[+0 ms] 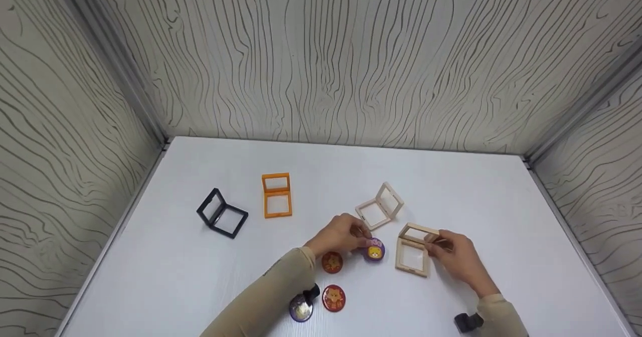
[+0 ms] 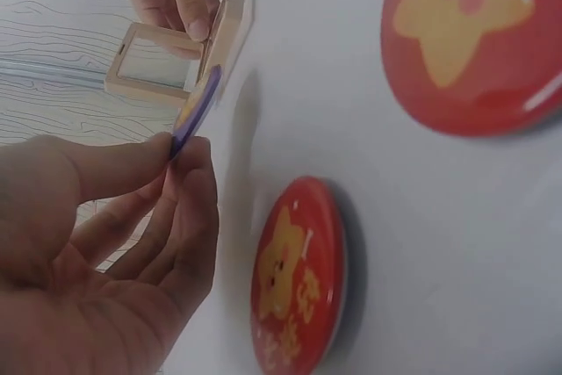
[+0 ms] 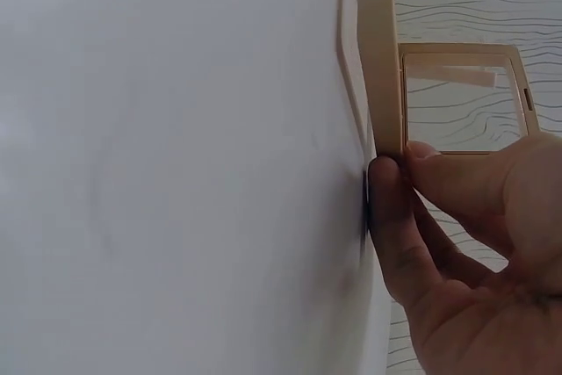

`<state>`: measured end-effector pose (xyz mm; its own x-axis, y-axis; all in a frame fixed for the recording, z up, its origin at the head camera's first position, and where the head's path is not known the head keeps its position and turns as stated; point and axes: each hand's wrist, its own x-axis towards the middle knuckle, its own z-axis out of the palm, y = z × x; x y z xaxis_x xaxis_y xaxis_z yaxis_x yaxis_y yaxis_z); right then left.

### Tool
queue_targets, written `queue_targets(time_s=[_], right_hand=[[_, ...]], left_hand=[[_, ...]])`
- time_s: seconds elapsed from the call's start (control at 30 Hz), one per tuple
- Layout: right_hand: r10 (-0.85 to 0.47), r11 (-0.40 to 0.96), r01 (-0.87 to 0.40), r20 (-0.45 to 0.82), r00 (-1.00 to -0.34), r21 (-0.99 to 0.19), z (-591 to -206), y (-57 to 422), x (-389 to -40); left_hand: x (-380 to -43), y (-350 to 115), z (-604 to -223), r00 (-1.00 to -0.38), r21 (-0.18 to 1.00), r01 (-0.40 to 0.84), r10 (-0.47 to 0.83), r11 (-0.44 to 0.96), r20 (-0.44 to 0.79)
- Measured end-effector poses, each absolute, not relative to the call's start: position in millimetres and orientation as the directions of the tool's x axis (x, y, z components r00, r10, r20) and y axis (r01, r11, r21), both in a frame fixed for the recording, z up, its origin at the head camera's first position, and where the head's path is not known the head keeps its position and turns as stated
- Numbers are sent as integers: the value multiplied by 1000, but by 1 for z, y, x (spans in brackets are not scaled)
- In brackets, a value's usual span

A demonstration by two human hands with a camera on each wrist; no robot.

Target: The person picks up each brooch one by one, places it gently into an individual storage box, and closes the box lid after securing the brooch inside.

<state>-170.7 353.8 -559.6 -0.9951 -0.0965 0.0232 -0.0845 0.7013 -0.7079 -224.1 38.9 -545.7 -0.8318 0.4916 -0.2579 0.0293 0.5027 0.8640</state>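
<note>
Between thumb and fingertips, my left hand (image 1: 341, 234) pinches the rim of a round purple badge (image 1: 375, 252) with a yellow bear on it. In the left wrist view this badge (image 2: 195, 113) is tilted, held above the white table. My right hand (image 1: 459, 259) grips the right side of a light wood-coloured hinged frame (image 1: 411, 272), near its hinge. Its lid is raised, and both panels have clear windows. The right wrist view shows thumb and finger pinching the frame's corner (image 3: 383, 142). The badge is just left of this frame.
Two red star badges (image 1: 332, 263) (image 1: 334, 298) lie near my left forearm, beside another purple-rimmed badge (image 1: 301, 309) partly under the wrist camera. Farther back stand opened frames: black (image 1: 224, 233), orange (image 1: 278, 193) and pale (image 1: 380, 224). Wood-patterned walls (image 1: 321, 76) enclose the table.
</note>
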Motion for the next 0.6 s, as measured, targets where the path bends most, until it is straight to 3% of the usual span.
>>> queue_targets(time_s=[0.6], right_hand=[[-123,701,-79,-12,-992,-709,-560,312,-174]], left_hand=[[-211,47,-541,-839,872,11,478,490,-258]])
